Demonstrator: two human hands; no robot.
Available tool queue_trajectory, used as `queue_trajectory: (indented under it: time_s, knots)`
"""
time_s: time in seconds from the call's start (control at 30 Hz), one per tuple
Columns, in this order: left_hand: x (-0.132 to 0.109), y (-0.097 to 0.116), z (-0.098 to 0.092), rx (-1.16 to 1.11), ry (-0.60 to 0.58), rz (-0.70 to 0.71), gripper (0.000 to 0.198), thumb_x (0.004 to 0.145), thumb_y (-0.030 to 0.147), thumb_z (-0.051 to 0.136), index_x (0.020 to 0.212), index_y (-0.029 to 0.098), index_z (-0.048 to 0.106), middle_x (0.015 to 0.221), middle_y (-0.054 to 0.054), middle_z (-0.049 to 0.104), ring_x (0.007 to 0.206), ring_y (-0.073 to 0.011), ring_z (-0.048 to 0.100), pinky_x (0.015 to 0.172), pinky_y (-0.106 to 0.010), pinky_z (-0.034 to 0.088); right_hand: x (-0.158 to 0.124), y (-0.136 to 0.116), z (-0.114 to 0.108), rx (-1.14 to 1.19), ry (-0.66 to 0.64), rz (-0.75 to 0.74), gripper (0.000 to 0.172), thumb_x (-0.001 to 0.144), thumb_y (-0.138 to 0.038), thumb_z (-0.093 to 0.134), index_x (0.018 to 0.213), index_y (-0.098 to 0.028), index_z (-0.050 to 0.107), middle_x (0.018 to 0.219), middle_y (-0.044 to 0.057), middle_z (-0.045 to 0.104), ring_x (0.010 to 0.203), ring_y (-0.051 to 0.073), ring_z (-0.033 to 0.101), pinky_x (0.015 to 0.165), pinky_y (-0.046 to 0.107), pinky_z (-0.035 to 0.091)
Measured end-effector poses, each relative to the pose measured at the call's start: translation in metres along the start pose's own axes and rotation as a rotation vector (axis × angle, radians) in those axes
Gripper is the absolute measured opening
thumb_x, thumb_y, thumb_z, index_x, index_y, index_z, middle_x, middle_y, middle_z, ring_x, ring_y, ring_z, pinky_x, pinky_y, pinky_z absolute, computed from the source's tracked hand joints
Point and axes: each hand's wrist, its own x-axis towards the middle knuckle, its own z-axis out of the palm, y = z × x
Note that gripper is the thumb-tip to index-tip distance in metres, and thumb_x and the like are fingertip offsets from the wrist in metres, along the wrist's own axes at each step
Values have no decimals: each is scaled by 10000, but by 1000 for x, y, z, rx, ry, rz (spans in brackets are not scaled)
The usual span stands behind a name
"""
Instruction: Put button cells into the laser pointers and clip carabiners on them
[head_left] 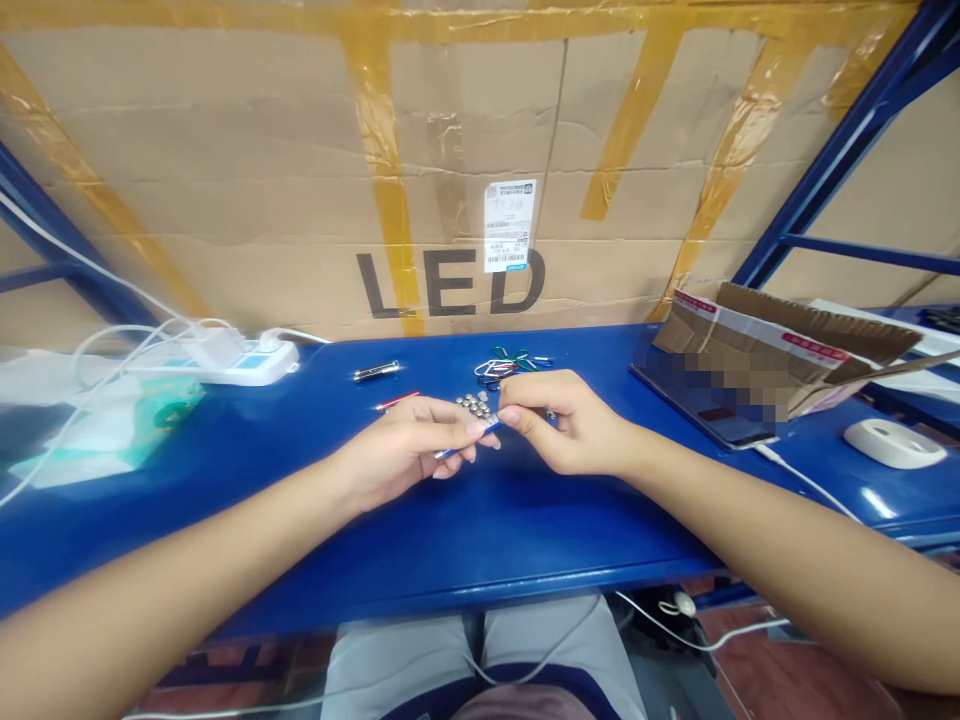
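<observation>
My left hand [416, 445] is closed around a small blue flashlight [491, 422] with silver parts, held level just above the table. My right hand [574, 425] pinches thumb and forefinger together at the flashlight's right end; whatever lies between those fingertips is too small to make out. Right behind the hands sits a cluster of silver button cells [472, 405]. A red flashlight [397, 401] lies beside my left hand, partly covered by it. Farther back is a black flashlight [376, 372]. Several coloured carabiners [517, 362] are heaped behind my right hand.
A white power strip [255, 362] with cables and a green-white plastic packet [112, 430] are on the left of the blue table [450, 540]. To the right are a phone [697, 400], an open cardboard box [757, 345] and a white mouse [894, 443]. A large carton [285, 180] stands behind.
</observation>
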Motion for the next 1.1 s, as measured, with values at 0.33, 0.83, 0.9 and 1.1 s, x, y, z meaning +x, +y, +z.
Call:
queue_trajectory:
  time_s: [0.33,0.83,0.9,1.1]
  knots:
    - [5,-6,-2,-34,2,-25,287,665,355,869,748,96,779,596,-14,568,501,-29,416,445,-137,319,-2,1,4,-24,26,11,344,968,-196,473,626,-193,435,575,-42,374,529,91,330,521,234,308]
    - [18,-1,-32,1038,396,539,232,825,406,700,881,198,786,862,-44,731,758,-176,644,691,-288,500,4,27,9,134,-43,551,449,1004,-468,396,698,-178,552,632,-13,530,617,124,494,648,273,397]
    - [21,9,-53,1261,483,544,237,819,404,694,946,228,790,927,-41,747,820,-203,664,748,-315,506,1,39,3,-28,-21,591,427,1015,-443,378,778,-178,614,734,14,613,707,147,555,717,293,412]
    - [19,29,-102,1592,713,202,266,781,400,673,964,243,785,1050,-77,758,951,-323,680,768,-387,508,-13,70,-10,-387,-122,532,192,920,-257,539,1036,-192,676,1080,109,656,1028,260,577,905,411,443]
